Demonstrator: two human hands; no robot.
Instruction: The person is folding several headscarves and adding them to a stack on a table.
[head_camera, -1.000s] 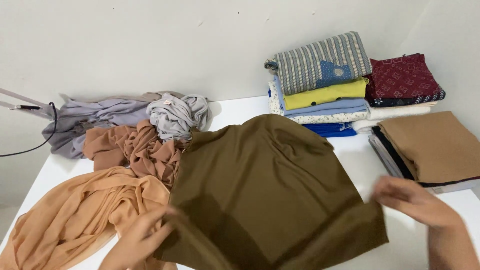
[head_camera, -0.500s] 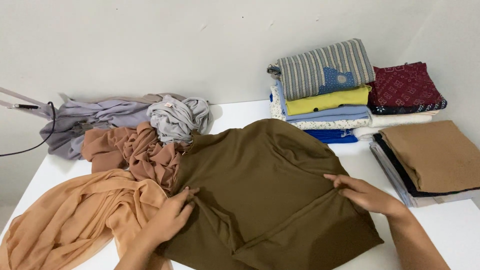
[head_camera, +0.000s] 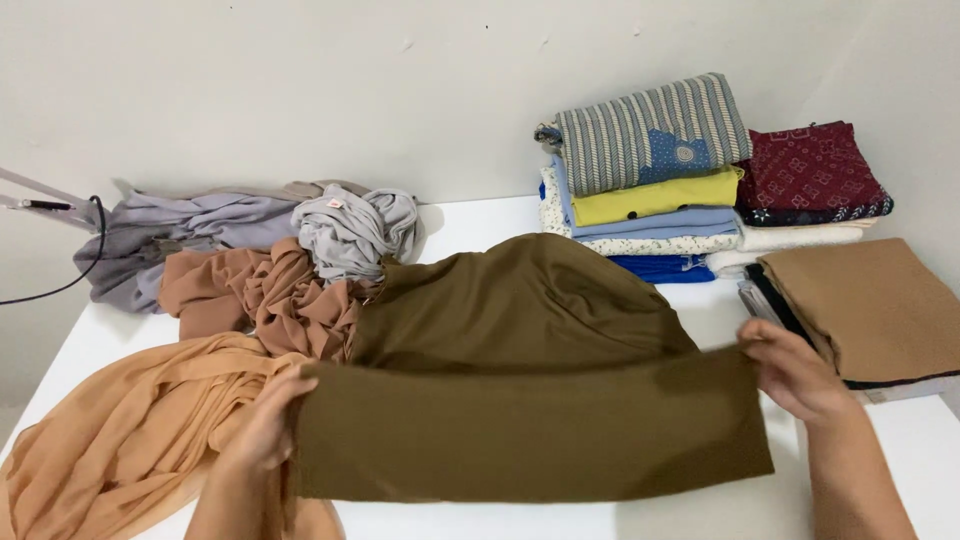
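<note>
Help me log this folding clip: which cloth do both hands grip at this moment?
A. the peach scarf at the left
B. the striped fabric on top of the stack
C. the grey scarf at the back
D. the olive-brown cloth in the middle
D: the left hand and the right hand each pinch an upper corner of the folded band of the olive-brown cloth, stretched flat between them on the white table.

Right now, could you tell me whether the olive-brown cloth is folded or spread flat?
Folded: the olive-brown cloth has its near part doubled over, each end held by the left hand and right hand.
</note>
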